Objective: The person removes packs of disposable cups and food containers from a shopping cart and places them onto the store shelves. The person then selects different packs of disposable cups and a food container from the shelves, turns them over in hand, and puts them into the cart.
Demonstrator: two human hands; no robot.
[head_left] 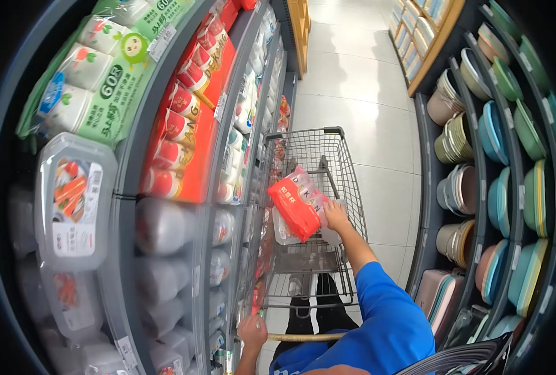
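Note:
My right hand (pixel 335 215) reaches into the wire shopping cart (pixel 348 164) and grips the right edge of a red and clear pack of cups (pixel 295 203). The pack lies tilted over a clear plastic container (pixel 284 230) in the basket. Fingers of that hand are partly hidden by the pack's edge. My left hand (pixel 253 329) is closed around the left end of the cart's handle (pixel 306 337).
Shelves on the left hold red cup packs (pixel 178 119), green-wrapped rolls or cups (pixel 96 75) and clear food containers (pixel 78 203). Buckets (pixel 453 194) and coloured basins (pixel 497 194) fill the right shelves. Tiled floor (pixel 353 87) runs ahead between them.

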